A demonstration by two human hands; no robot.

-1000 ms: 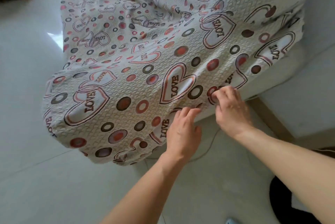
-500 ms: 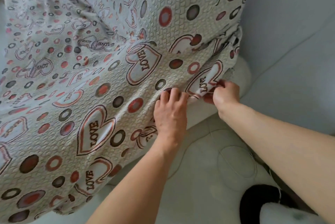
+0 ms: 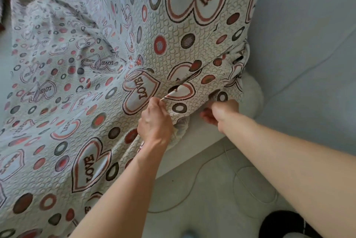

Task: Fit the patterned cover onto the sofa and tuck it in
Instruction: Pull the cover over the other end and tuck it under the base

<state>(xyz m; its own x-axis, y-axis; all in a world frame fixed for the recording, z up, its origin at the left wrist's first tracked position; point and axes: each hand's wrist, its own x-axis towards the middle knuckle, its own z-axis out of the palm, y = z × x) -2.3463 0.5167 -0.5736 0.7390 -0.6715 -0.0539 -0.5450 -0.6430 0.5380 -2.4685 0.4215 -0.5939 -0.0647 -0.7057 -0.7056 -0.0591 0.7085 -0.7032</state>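
The cover [image 3: 92, 87], quilted and printed with hearts, rings and the word LOVE, is draped over most of the sofa [image 3: 252, 100] and fills the left and centre of the view. Its long run is seen from the lower left towards the upper right, and its loose edge is gathered at the pale rounded end of the sofa, right of centre. There the bare upholstery is exposed beyond and below the hem.

A fold of the cover is pinched by the left hand [image 3: 154, 122], fingers curled tight round the fabric beside a heart motif, so that a ridge is raised up and to the right from the grip. The hem just to the right is gripped by the right hand [image 3: 219, 111], whose fingers are curled under the edge and partly hidden by cloth. The two hands are held near each other, with a short stretch of hem between them.

A thin wire [image 3: 194, 185] is seen looping across the pale floor [image 3: 212, 208] below the sofa.
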